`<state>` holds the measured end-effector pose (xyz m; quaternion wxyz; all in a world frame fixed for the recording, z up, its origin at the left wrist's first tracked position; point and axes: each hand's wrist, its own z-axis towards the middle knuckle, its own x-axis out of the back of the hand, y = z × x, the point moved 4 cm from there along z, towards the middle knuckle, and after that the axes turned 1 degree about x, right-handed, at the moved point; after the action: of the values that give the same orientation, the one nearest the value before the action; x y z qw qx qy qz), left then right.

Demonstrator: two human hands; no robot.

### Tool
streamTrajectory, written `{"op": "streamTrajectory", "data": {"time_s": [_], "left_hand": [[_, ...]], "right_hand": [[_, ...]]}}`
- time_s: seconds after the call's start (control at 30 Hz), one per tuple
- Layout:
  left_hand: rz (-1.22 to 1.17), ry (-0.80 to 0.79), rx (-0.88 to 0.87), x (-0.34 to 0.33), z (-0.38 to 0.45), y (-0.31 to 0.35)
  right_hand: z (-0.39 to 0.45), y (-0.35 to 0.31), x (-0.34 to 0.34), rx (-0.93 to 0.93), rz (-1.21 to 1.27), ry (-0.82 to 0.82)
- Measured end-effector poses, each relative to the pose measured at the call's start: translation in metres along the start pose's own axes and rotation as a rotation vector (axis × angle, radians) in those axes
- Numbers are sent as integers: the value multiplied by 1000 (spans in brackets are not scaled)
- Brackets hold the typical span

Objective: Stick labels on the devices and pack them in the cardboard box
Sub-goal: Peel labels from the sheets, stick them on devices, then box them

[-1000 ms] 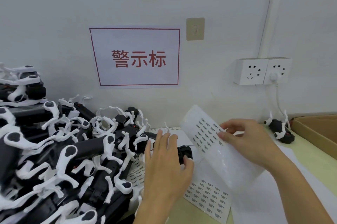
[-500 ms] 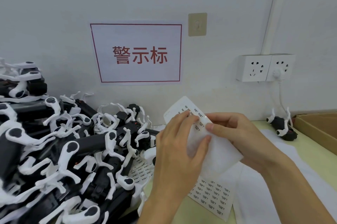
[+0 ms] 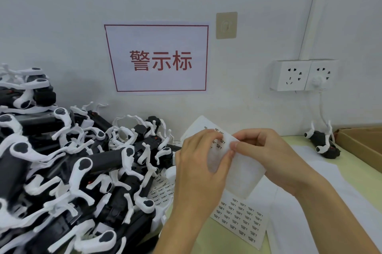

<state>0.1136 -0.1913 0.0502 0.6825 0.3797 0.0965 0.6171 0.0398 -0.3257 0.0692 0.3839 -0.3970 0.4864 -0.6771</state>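
White wall behind, pale green table (image 3: 351, 173) below; red-bordered sign (image 3: 158, 59) and double socket (image 3: 303, 74) with one plug in.

Item, label sheet (image 3: 239, 173): raised above the table, centre of view, curled back on itself; printed rows visible only at the top, near the fingers. Held between both hands.

Item, left hand (image 3: 198, 169): fingers bent over the sheet's upper left part, fingertips at the printed rows, apparently picking at one label. Whether a label is already lifted: cannot tell.

Item, right hand (image 3: 266, 154): thumb and fingers pinched on the sheet's top edge, steadying it.

Item, second label sheet (image 3: 239, 216): flat on the table under the hands, many labels left.

Item, heap of devices (image 3: 72, 171): black bodies, white arms, piled at left against the wall. Labels on them: not discernible.

Item, single device (image 3: 322, 144): apart at right, just beside the cardboard box (image 3: 359, 142).

Item, cardboard box: only a corner in view, contents hidden.

Progress, as judged: early. Peeling step in hand; nearly the whole heap left to label and pack.
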Motion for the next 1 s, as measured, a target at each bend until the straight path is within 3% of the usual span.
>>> {"op": "streamTrajectory", "data": {"time_s": [0.3,0.63,1.0], "left_hand": [[112,-39,-78,1,-1,5],[-86,33,28,8,2,6],[77,73,-33,9,2,9]], "right_hand": [[-4,-8,1,37,-124,-4],[-3,-10,-3,40,-120,49],[-4,-12,-3,96,-201,79]]}}
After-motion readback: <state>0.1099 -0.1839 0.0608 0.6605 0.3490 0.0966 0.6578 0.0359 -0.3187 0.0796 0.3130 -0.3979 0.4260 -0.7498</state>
